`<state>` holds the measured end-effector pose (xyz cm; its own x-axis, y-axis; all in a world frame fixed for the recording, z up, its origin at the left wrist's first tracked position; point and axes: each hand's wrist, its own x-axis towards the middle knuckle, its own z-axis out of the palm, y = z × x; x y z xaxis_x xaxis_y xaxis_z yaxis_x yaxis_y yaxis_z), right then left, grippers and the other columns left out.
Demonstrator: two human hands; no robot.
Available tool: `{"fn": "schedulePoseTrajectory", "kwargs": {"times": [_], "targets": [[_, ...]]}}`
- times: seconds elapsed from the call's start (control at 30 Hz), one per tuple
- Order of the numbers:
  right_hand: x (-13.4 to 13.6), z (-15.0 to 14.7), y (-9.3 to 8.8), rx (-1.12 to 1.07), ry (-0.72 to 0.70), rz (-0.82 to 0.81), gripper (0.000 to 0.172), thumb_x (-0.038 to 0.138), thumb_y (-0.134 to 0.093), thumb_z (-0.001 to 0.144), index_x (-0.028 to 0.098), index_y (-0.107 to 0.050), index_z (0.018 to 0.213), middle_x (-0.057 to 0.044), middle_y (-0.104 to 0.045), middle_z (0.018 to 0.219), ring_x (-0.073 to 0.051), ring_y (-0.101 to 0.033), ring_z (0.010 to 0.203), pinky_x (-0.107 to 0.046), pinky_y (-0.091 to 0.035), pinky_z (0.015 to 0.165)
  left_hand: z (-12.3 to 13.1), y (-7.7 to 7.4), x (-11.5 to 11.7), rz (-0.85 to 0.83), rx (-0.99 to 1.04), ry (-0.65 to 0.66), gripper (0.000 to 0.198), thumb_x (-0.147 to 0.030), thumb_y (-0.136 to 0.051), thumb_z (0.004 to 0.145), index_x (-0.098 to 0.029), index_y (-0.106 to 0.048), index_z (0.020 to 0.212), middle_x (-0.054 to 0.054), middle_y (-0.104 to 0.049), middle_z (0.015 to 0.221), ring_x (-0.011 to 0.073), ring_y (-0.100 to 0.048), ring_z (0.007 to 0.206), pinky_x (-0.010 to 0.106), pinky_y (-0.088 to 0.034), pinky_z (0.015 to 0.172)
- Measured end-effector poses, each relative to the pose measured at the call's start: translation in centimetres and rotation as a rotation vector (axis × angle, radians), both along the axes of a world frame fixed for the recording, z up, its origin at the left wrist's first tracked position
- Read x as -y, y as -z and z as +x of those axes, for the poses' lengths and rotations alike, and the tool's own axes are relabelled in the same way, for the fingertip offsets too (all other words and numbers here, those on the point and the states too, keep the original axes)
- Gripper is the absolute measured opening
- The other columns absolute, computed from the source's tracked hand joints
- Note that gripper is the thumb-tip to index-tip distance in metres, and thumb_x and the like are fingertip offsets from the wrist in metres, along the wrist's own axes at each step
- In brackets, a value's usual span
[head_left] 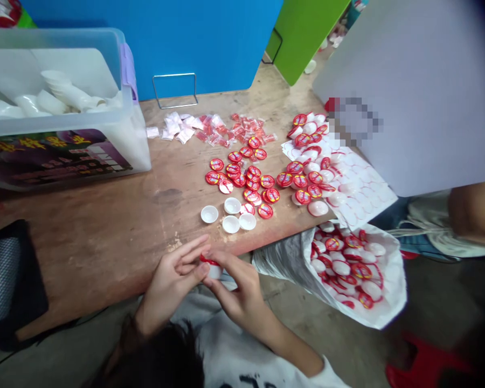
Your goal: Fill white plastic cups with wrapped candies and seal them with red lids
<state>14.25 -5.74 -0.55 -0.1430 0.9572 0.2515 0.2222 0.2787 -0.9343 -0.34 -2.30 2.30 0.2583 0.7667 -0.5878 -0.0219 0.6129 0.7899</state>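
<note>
Both my hands meet just below the table's near edge, pinching one small white cap with a red sticker top. My left hand holds it from the left with fingertips. My right hand grips it from the right with curled fingers. Just beyond, on the wooden table, lie several plain white caps and a spread of red-stickered caps. Small clear and red sachets lie farther back.
A clear plastic bin with white parts stands at the left. A white bag full of caps hangs off the table's right edge, beside white sticker sheets. Blue and green dividers stand behind. Another person's arm is at right.
</note>
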Motion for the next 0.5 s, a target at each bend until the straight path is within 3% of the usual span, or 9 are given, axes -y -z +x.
{"fn": "schedulePoseTrajectory", "kwargs": {"times": [0.07, 0.13, 0.23, 0.3, 0.4, 0.5], "targets": [[-0.3, 0.1, 0.0, -0.004, -0.042, 0.007, 0.026, 0.026, -0.059, 0.085, 0.023, -0.055, 0.111, -0.006, -0.069, 0.098, -0.018, -0.066, 0.088, -0.028, -0.052, 0.076, 0.3, -0.1, 0.0, 0.024, -0.012, -0.026, 0.062, -0.036, -0.070, 0.072, -0.014, -0.052, 0.127, 0.017, -0.057, 0.128, 0.0242, -0.066, 0.098, 0.028, -0.055, 0.078], [-1.2, 0.8, 0.2, -0.026, -0.026, -0.011, 0.028, 0.031, -0.059, 0.085, 0.023, -0.054, 0.112, -0.005, -0.068, 0.098, -0.017, -0.065, 0.085, -0.027, -0.053, 0.073, 0.5, -0.3, -0.1, 0.062, -0.059, -0.035, 0.057, -0.041, -0.064, 0.076, -0.014, -0.052, 0.125, 0.017, -0.058, 0.128, 0.0177, -0.069, 0.075, 0.026, -0.055, 0.064], [-4.3, 4.2, 1.1, -0.051, 0.230, 0.025, 0.029, 0.032, -0.059, 0.085, 0.022, -0.054, 0.111, -0.006, -0.065, 0.101, -0.017, -0.064, 0.089, -0.028, -0.053, 0.076, 0.2, -0.4, -0.4, 0.146, -0.176, -0.043, 0.052, -0.046, -0.057, 0.080, -0.015, -0.051, 0.121, 0.016, -0.057, 0.128, 0.0103, -0.062, 0.056, 0.025, -0.051, 0.052], [-7.5, 8.5, 2.0, -0.025, 0.502, 0.116, 0.028, 0.030, -0.061, 0.082, 0.021, -0.055, 0.108, -0.007, -0.063, 0.103, -0.018, -0.062, 0.092, -0.032, -0.051, 0.081, -0.5, -0.3, -0.7, 0.196, -0.250, -0.053, 0.048, -0.045, -0.058, 0.080, -0.016, -0.052, 0.117, 0.013, -0.057, 0.127, 0.0103, -0.062, 0.061, 0.024, -0.051, 0.056], [-12.3, 16.9, 3.5, 0.151, 0.784, 0.267, 0.029, 0.031, -0.069, 0.071, 0.018, -0.062, 0.096, -0.009, -0.059, 0.105, -0.022, -0.057, 0.103, -0.035, -0.050, 0.085, -2.0, 0.3, -1.0, 0.236, -0.312, -0.048, 0.042, -0.044, -0.057, 0.081, -0.016, -0.055, 0.112, 0.011, -0.061, 0.120, 0.0105, -0.060, 0.065, 0.024, -0.050, 0.061], [-15.7, 24.4, 5.2, 0.283, 0.957, 0.170, 0.028, 0.026, -0.065, 0.068, 0.016, -0.064, 0.095, -0.009, -0.057, 0.105, -0.020, -0.059, 0.092, -0.035, -0.052, 0.079, -2.7, 0.7, -1.3, 0.263, -0.330, -0.039, 0.037, -0.043, -0.056, 0.082, -0.016, -0.058, 0.107, 0.010, -0.065, 0.112, 0.0120, -0.059, 0.067, 0.025, -0.049, 0.064]]}}
